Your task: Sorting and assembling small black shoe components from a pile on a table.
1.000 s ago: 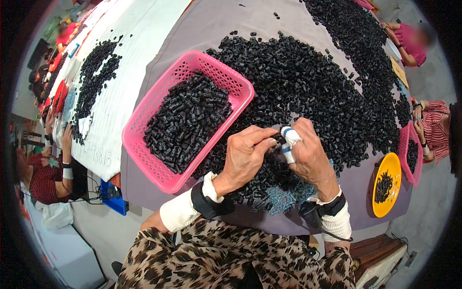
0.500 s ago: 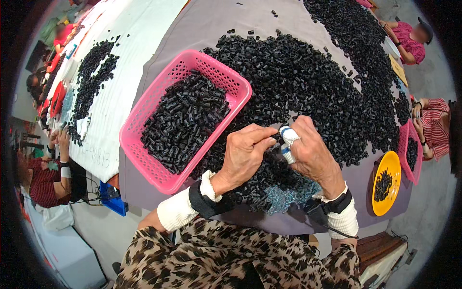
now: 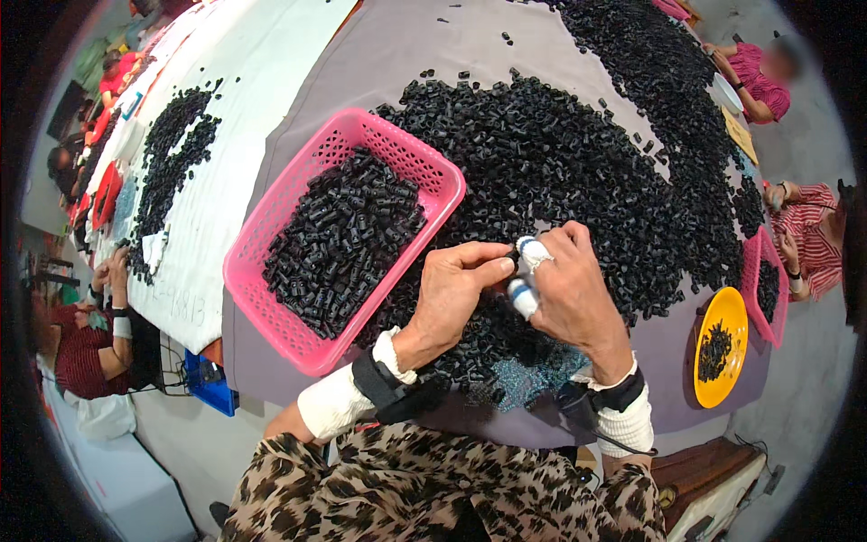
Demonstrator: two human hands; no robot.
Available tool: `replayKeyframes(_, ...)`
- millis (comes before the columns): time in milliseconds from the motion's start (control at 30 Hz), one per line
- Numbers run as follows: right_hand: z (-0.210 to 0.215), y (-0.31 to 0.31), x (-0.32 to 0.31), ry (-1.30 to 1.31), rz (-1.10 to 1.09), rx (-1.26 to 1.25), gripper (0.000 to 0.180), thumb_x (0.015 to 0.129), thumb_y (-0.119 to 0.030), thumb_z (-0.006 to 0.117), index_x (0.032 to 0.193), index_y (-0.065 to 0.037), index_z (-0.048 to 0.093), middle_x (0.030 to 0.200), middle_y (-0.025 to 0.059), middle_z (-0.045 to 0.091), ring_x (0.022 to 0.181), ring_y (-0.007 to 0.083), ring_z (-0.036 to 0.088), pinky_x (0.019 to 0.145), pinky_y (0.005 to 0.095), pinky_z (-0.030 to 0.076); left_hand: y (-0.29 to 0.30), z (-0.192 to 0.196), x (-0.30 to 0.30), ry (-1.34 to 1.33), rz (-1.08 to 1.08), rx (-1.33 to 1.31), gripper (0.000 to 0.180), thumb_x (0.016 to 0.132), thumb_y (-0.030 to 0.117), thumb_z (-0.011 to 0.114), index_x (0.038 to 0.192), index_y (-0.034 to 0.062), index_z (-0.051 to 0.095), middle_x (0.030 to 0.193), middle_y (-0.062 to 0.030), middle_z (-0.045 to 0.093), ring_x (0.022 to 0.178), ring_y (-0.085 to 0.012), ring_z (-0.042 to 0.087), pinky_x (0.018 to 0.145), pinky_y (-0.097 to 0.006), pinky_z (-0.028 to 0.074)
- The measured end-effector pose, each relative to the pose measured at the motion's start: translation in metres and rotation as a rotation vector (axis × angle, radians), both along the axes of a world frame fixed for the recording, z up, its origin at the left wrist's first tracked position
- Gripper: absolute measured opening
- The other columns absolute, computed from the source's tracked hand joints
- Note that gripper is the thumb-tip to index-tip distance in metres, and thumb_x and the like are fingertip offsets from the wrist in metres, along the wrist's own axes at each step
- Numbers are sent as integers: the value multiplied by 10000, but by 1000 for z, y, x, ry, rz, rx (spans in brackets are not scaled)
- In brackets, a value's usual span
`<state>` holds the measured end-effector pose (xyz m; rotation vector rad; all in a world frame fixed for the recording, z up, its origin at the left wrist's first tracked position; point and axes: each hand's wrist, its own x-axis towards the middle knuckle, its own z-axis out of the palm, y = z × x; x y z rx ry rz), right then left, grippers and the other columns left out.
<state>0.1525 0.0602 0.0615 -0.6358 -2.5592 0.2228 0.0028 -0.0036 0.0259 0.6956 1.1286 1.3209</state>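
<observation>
My left hand (image 3: pixel 453 294) and my right hand (image 3: pixel 567 291) meet fingertip to fingertip over a big heap of small black plastic parts (image 3: pixel 560 172) on a grey table. Together they pinch one small black part (image 3: pixel 512 262) between them. Two fingers of my right hand wear white-and-blue finger covers (image 3: pixel 526 271). A pink slotted basket (image 3: pixel 271 280), partly filled with the same black parts, stands just left of my left hand. Both wrists carry white cuffs and black bands.
A patch of tiny teal beads (image 3: pixel 533 379) lies by the table's near edge. At the right stand a yellow dish (image 3: pixel 722 316) and another pink basket (image 3: pixel 754 271) holding black parts. Other people sit at the right (image 3: pixel 808 244) and left (image 3: pixel 86 352). A white-covered table (image 3: pixel 244 99) holds more black parts.
Both hands stay together over the heap, with only slight finger movement on the small part. The basket has not moved.
</observation>
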Motion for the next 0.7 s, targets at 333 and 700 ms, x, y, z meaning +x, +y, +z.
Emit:
replayKeyframes(333,-9,0,1,110,-35,21,259,652,-167,738,731,-14,544,706,106,510,707,296,523,775,438,382,-7,10,-7,-356,-167,-185,242,977,211,519,1031,10,642,972,-35,648,849,-108,603,792,-290,501)
replayKeyframes(700,-8,-4,-1,184,-28,-10,250,670,-171,734,709,-23,537,680,102,507,669,288,515,756,416,378,-9,9,-11,-392,-231,-135,244,985,205,499,1009,-1,628,961,-55,643,895,-142,619,845,-339,523)
